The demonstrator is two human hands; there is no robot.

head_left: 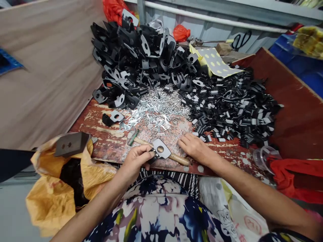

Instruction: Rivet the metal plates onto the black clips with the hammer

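Pinching a flat grey-and-black bracket [161, 149] in the left hand [137, 158], fingers curled tight, wrist bent inward at the near edge of the scuffed red table [106, 141], just over a round wooden handle [178, 158]. Laying the right hand [194, 148] palm-down beside it, fingers loose, grasping nothing, tips touching thin shiny pins [156, 112]. Beyond, heaped glossy black clips [234, 101].
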